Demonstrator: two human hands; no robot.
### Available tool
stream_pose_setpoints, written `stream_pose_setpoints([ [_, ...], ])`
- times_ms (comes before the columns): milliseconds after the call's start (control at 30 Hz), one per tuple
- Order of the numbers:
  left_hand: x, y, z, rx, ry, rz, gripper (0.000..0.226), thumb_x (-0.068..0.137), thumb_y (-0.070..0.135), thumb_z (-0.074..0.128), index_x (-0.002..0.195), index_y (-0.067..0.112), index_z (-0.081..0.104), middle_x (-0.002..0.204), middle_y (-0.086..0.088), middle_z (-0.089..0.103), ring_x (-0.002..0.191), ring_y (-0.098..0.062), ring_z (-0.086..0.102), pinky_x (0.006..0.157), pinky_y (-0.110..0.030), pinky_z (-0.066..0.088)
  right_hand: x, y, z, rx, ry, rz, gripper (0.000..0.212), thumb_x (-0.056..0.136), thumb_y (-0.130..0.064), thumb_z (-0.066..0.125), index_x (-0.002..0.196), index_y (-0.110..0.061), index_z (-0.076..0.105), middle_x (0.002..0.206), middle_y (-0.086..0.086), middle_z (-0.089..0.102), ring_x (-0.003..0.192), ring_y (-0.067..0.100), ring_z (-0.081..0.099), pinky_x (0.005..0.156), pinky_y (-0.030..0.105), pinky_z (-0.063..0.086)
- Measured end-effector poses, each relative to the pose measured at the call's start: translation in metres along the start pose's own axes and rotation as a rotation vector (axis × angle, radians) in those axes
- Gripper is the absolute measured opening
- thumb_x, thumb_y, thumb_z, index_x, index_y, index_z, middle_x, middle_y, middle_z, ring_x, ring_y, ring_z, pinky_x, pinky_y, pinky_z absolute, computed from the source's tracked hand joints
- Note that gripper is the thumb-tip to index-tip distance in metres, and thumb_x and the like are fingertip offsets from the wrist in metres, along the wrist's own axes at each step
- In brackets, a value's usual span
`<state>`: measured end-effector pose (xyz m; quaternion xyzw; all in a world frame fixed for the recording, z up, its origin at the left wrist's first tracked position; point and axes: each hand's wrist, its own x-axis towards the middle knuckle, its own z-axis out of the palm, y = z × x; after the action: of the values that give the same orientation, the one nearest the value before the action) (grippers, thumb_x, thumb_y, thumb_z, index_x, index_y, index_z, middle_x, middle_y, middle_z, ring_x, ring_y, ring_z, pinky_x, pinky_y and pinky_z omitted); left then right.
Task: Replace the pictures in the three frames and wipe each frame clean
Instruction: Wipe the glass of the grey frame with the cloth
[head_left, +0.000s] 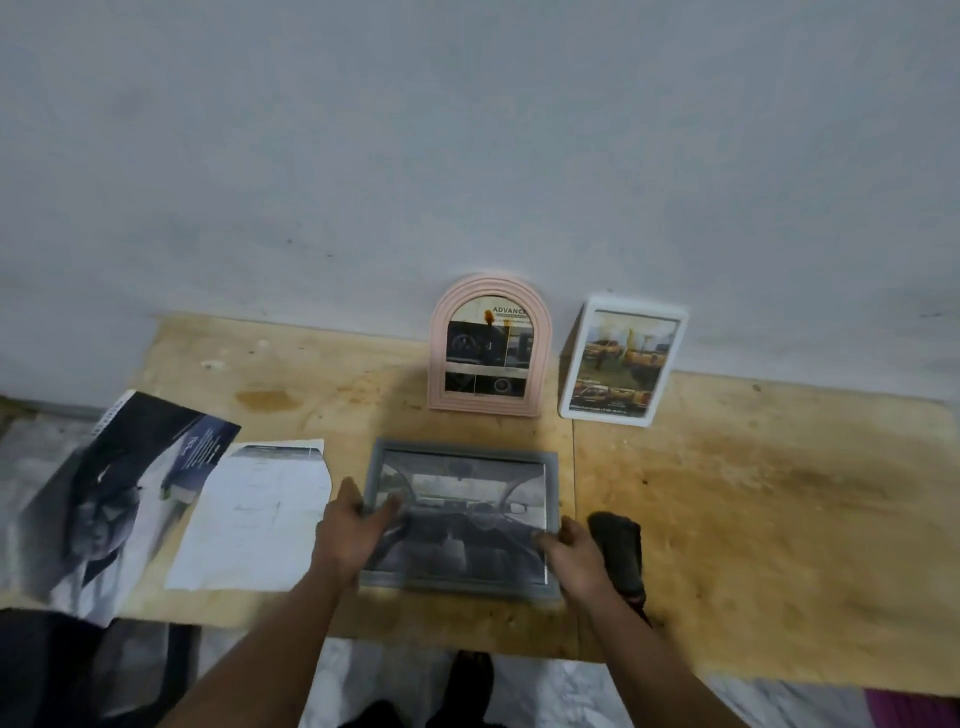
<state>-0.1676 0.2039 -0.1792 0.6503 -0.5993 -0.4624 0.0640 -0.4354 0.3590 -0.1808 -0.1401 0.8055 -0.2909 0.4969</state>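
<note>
A person's 2 bare hands hold a grey rectangular frame (462, 519) lying flat near the front edge of a plywood table (753, 493). The left hand (353, 535) grips the frame's left edge, thumb lying on the glass and fingers curled around the outer side. The right hand (571, 551) pinches the frame's lower right edge with its thumb on the front; its other fingers are hidden behind the frame, and motion blur softens both hands. The picture inside the grey frame is a dim grey scene, possibly a car interior, too blurred to confirm.

3 frames are in view. Behind the grey one, a pink arched frame (490, 345) and a white rectangular frame (621, 361) stand upright against the wall (467, 156), near each other but apart. The pink frame's picture shows the word "ADVANCE"; the white frame's picture shows yellow shapes, with fine detail unreadable.

A dark cloth (618, 553) lies just beside the right hand, partly hidden by the wrist. To the left lie 2 paper items: a loose white sheet (254, 519) with a torn corner, and a spiral-bound booklet (114, 499) overhanging the table's left end. Below the table edge, a dark shape, perhaps a shoe (470, 680), is hard to make out.
</note>
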Motion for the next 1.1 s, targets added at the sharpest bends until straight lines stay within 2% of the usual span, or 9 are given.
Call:
stream_pose_setpoints([
  [100,0.009,-0.009,0.005,-0.141,-0.039,-0.184,0.042,0.089,0.057,0.074,0.099,0.017,0.066,0.090,-0.009,0.073,0.083,-0.029,0.071,0.083,-0.047,0.062,0.006,-0.001,-0.004,-0.008,-0.001,0.010,0.046,0.095,-0.025,0.071,0.136,-0.009,0.060,0.124,0.010,0.070,0.106,0.025,0.068,0.095,0.043,0.057],
  [200,0.012,-0.022,0.006,-0.215,-0.099,-0.253,0.036,0.093,0.040,0.072,0.116,0.013,0.073,0.098,-0.007,0.078,0.086,-0.026,0.075,0.085,-0.044,0.064,0.001,-0.007,-0.004,-0.004,0.004,0.055,0.033,0.097,-0.021,0.069,0.126,-0.008,0.059,0.113,0.006,0.068,0.098,0.022,0.066,0.091,0.039,0.055],
  [367,-0.004,-0.021,-0.002,-0.157,-0.085,-0.153,0.050,0.074,0.057,0.062,0.110,0.024,0.072,0.090,0.005,0.077,0.085,-0.020,0.074,0.089,-0.045,0.061,-0.014,-0.009,0.004,-0.012,0.098,0.052,0.015,0.100,-0.016,0.064,0.110,-0.014,0.052,0.108,0.011,0.063,0.087,0.018,0.056,0.078,0.031,0.045],
  [467,-0.017,-0.006,-0.011,-0.146,-0.104,-0.136,0.029,0.091,0.044,0.064,0.117,0.032,0.059,0.105,0.002,0.070,0.100,-0.024,0.064,0.095,-0.041,0.050,-0.014,-0.007,0.009,0.027,0.157,0.064,0.021,0.098,-0.015,0.067,0.116,-0.008,0.060,0.105,0.011,0.067,0.083,0.015,0.060,0.066,0.028,0.046],
  [600,-0.009,-0.009,-0.037,-0.149,-0.059,-0.118,0.050,0.082,0.051,0.069,0.124,0.026,0.058,0.112,-0.002,0.064,0.105,-0.028,0.060,0.100,-0.045,0.048,-0.019,-0.016,0.028,0.052,0.204,0.079,0.027,0.091,-0.020,0.076,0.111,-0.014,0.060,0.109,0.011,0.069,0.093,0.023,0.066,0.082,0.038,0.053],
  [733,0.011,-0.005,-0.085,-0.173,0.076,-0.007,0.056,0.089,0.038,0.072,0.139,0.017,0.060,0.108,0.001,0.061,0.100,-0.026,0.060,0.098,-0.047,0.053,-0.034,-0.056,0.063,0.079,0.195,-0.004,0.026,0.096,-0.020,0.070,0.119,-0.017,0.058,0.101,0.002,0.068,0.089,0.023,0.067,0.072,0.036,0.056],
  [900,0.054,0.007,-0.150,-0.179,0.161,0.001,0.052,0.089,0.045,0.067,0.137,0.030,0.057,0.122,-0.007,0.062,0.112,-0.037,0.060,0.098,-0.054,0.051,-0.042,-0.116,0.114,0.192,0.150,-0.142,0.029,0.098,-0.014,0.066,0.125,-0.021,0.056,0.105,0.004,0.069,0.093,0.026,0.070,0.085,0.051,0.060],
  [1000,0.090,0.006,-0.179,-0.235,0.202,0.024,0.066,0.077,0.058,0.054,0.135,0.027,0.057,0.123,-0.011,0.062,0.111,-0.037,0.060,0.098,-0.058,0.053,-0.041,-0.154,0.139,0.220,0.124,-0.217,0.032,0.099,-0.011,0.063,0.127,-0.022,0.053,0.105,-0.001,0.065,0.092,0.017,0.067,0.082,0.042,0.060],
  [1100,0.107,0.021,-0.208,-0.261,0.230,0.046,0.057,0.091,0.039,0.062,0.145,0.022,0.055,0.129,-0.016,0.059,0.115,-0.039,0.058,0.101,-0.057,0.053,-0.032,-0.188,0.159,0.231,0.113,-0.272,0.035,0.100,-0.011,0.062,0.131,-0.024,0.053,0.108,-0.001,0.064,0.095,0.017,0.066,0.081,0.038,0.060],
])
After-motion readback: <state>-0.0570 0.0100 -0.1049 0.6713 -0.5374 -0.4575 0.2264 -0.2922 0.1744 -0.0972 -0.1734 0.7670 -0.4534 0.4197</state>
